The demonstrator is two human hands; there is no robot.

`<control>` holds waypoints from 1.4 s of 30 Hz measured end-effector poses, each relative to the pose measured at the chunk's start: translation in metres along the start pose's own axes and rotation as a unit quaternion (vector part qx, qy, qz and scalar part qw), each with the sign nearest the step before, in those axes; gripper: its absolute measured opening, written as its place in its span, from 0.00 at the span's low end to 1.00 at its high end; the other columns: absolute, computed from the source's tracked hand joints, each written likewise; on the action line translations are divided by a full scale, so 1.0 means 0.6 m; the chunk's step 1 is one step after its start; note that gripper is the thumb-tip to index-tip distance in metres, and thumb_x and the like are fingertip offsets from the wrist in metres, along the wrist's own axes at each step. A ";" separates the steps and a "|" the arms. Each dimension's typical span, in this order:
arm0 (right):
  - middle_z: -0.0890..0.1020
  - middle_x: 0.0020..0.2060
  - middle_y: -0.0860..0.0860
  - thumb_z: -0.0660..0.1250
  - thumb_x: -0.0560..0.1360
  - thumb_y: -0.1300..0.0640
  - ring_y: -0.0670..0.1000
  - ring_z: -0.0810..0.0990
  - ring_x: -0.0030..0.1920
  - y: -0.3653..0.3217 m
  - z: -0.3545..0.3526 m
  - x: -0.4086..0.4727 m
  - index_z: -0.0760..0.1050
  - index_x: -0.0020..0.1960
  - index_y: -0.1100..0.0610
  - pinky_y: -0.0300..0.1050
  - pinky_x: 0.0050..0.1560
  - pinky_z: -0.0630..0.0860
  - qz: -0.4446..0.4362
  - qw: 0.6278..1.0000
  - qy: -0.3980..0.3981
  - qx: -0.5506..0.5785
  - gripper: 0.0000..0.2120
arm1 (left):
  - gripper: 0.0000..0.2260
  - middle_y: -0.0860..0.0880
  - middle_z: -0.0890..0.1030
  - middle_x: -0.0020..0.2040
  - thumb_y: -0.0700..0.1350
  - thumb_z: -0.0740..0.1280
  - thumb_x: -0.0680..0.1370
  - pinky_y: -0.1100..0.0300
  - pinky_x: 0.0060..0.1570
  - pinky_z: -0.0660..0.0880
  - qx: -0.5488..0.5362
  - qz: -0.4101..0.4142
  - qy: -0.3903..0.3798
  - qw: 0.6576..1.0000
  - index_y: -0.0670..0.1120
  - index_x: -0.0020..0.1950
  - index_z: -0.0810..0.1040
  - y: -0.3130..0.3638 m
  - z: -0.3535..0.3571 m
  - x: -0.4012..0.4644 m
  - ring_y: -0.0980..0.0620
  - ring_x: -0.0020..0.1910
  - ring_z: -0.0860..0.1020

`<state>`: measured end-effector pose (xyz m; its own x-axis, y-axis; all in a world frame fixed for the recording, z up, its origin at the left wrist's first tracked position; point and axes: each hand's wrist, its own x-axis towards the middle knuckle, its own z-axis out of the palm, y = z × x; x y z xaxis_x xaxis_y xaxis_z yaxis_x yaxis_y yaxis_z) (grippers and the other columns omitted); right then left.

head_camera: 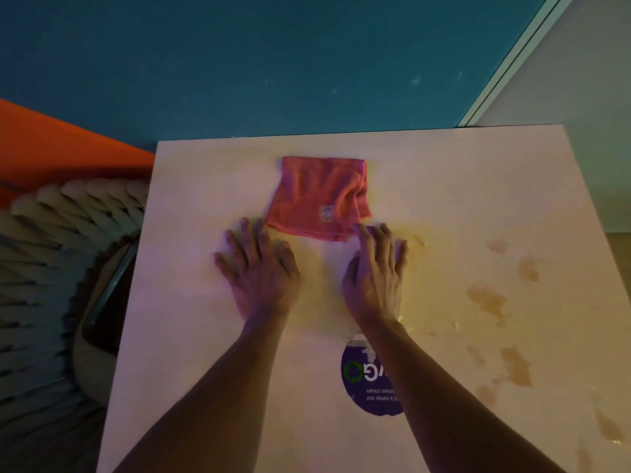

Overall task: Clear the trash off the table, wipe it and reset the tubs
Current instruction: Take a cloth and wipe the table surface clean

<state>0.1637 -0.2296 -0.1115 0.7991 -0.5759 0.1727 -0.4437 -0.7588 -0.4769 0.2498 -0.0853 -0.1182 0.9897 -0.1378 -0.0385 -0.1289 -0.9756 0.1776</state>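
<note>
Fingers (370,238) of right hand (374,278) spread and straight, index tip touching the near right corner of the pink cloth (319,196); nothing pinched. Left hand (259,271) flat on the counter (205,336), its fingers (246,233) spread, tips just beside the cloth's near left corner, can't tell if touching. Head view: cloth lies folded, roughly square, directly ahead of both hands toward the far edge, no clear long axis. Right hand is marginally nearer, already on it. Brownish spill patches (488,298) sit to the right of the right hand, running down the counter's right side; a purple sticker (368,380) shows between the forearms. No trash or tubs in view. Judgement: wipe step is next, so grab the cloth with the right hand and sweep right into the spills.
</note>
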 end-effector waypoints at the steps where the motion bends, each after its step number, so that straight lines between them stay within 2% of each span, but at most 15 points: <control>1: 0.72 0.69 0.55 0.61 0.73 0.63 0.56 0.62 0.77 0.000 -0.001 -0.002 0.67 0.74 0.55 0.65 0.77 0.51 -0.002 1.000 0.006 0.013 0.29 | 0.28 0.46 0.57 0.82 0.56 0.52 0.81 0.33 0.75 0.48 -0.001 0.001 0.002 1.000 0.46 0.80 0.62 0.000 -0.002 0.000 0.39 0.80 0.54; 4: 0.72 0.69 0.55 0.62 0.73 0.62 0.57 0.62 0.77 -0.011 -0.005 0.024 0.68 0.73 0.55 0.65 0.77 0.51 -0.014 0.997 0.031 0.069 0.28 | 0.29 0.46 0.56 0.82 0.57 0.51 0.80 0.34 0.75 0.48 0.004 -0.001 -0.002 1.000 0.47 0.80 0.62 0.004 -0.004 0.003 0.39 0.80 0.54; 7: 0.73 0.68 0.56 0.61 0.74 0.57 0.58 0.66 0.74 -0.045 0.003 0.100 0.70 0.71 0.54 0.63 0.76 0.56 -0.032 0.993 0.032 0.109 0.25 | 0.30 0.45 0.58 0.81 0.58 0.49 0.80 0.33 0.74 0.49 0.008 0.006 0.000 1.000 0.45 0.79 0.63 -0.002 -0.003 0.004 0.37 0.80 0.56; 10: 0.74 0.67 0.57 0.60 0.76 0.51 0.60 0.67 0.73 -0.079 0.041 0.175 0.73 0.70 0.54 0.65 0.73 0.58 -0.078 0.994 -0.027 0.067 0.23 | 0.30 0.43 0.60 0.80 0.57 0.50 0.80 0.32 0.74 0.51 0.008 0.015 0.013 1.000 0.43 0.78 0.64 -0.004 -0.004 0.004 0.36 0.79 0.57; 13: 0.69 0.72 0.54 0.56 0.79 0.46 0.60 0.60 0.77 -0.081 0.085 0.199 0.69 0.73 0.51 0.68 0.75 0.50 -0.103 0.989 -0.103 -0.038 0.24 | 0.31 0.44 0.60 0.81 0.58 0.50 0.80 0.33 0.74 0.51 0.006 0.013 0.017 1.000 0.44 0.79 0.63 -0.003 -0.004 0.002 0.37 0.79 0.57; 15: 0.66 0.76 0.52 0.51 0.80 0.43 0.60 0.57 0.78 -0.069 0.095 0.197 0.66 0.76 0.49 0.67 0.76 0.48 -0.122 0.983 -0.110 -0.086 0.26 | 0.31 0.44 0.59 0.81 0.58 0.50 0.79 0.34 0.74 0.50 0.005 0.010 0.016 1.000 0.45 0.79 0.63 -0.003 -0.004 0.002 0.38 0.79 0.56; 18: 0.63 0.78 0.51 0.49 0.82 0.42 0.59 0.56 0.79 -0.055 0.085 0.192 0.63 0.78 0.48 0.66 0.77 0.47 -0.135 0.980 -0.116 -0.091 0.26 | 0.30 0.45 0.59 0.81 0.58 0.51 0.80 0.34 0.75 0.51 0.005 0.009 0.019 1.000 0.46 0.79 0.63 -0.006 -0.003 0.002 0.38 0.80 0.56; 28: 0.64 0.78 0.51 0.48 0.82 0.39 0.60 0.58 0.78 0.048 0.006 0.114 0.63 0.78 0.48 0.66 0.76 0.51 -0.132 0.976 -0.114 -0.128 0.27 | 0.29 0.50 0.54 0.82 0.58 0.51 0.80 0.36 0.76 0.45 -0.013 -0.008 -0.003 1.000 0.51 0.81 0.58 -0.008 -0.002 0.006 0.42 0.81 0.51; 34: 0.63 0.78 0.51 0.49 0.83 0.39 0.58 0.57 0.79 0.139 -0.067 0.036 0.61 0.79 0.47 0.65 0.76 0.52 -0.119 0.976 -0.098 -0.155 0.27 | 0.27 0.50 0.55 0.82 0.55 0.57 0.81 0.36 0.76 0.45 -0.030 -0.002 0.010 0.999 0.52 0.81 0.59 -0.010 -0.005 0.000 0.41 0.81 0.52; 38: 0.62 0.79 0.50 0.49 0.83 0.38 0.57 0.55 0.80 0.194 -0.101 0.010 0.61 0.79 0.46 0.64 0.77 0.51 -0.093 0.978 -0.097 -0.160 0.27 | 0.29 0.50 0.56 0.82 0.58 0.53 0.79 0.36 0.76 0.45 -0.033 0.000 0.014 0.999 0.52 0.81 0.59 -0.011 -0.005 -0.001 0.41 0.81 0.52; 42: 0.61 0.79 0.49 0.49 0.82 0.38 0.57 0.54 0.80 0.196 -0.106 0.012 0.60 0.79 0.45 0.63 0.77 0.50 -0.081 0.979 -0.095 -0.162 0.27 | 0.33 0.50 0.54 0.82 0.62 0.49 0.77 0.37 0.76 0.43 -0.040 -0.005 0.008 0.999 0.52 0.81 0.57 -0.005 -0.005 -0.002 0.42 0.81 0.50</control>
<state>0.0918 -0.3423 -0.1117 0.9169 -0.3965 0.0451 -0.3859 -0.9098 -0.1529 0.2489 -0.0816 -0.1155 0.9918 -0.1249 -0.0252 -0.1144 -0.9598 0.2563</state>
